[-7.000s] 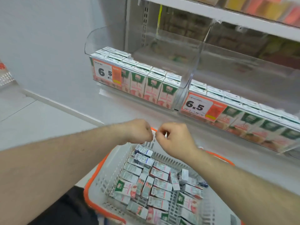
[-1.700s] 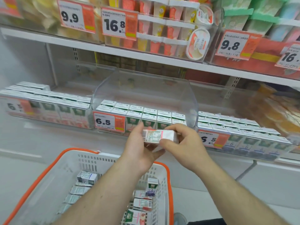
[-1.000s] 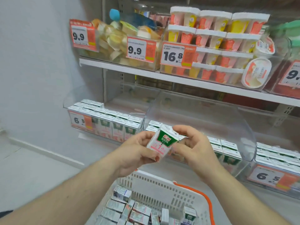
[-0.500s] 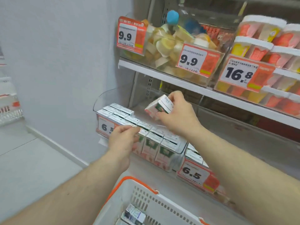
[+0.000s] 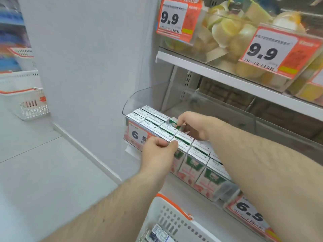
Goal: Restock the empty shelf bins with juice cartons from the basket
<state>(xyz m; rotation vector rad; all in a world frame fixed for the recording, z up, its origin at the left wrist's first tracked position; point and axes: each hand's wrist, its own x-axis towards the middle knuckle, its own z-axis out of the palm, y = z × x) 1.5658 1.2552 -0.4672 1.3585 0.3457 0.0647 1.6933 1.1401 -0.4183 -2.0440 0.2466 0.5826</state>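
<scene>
Half a second back the right hand held the carton up in the air above the clear bin; now it has come down into the bin and the carton sits tilted at the back edge of the packed rows, its green top just showing between the fingers and the neighbouring cartons. The left hand has shifted a little to the right along the bin's front lip and the view has swung lower and closer.

The right hand's fingers are curled round the carton, pinching it from behind and above. The left hand is closed in a pinch on the front rim of the bin, thumb against the top edge of a front-row carton, just right of the 6.5 price tag. The two hands are near each other, with about two rows of cartons between them.

One carton is in hand. The bin holds three rows from front to back at its left end (an exact total is hard to give, since the arms cover part of it). The white basket with an orange rim sits below, one or two cartons showing in it. Two 9.9 tags hang on the upper shelf, and a second 6.5 tag marks the next bin to the right
</scene>
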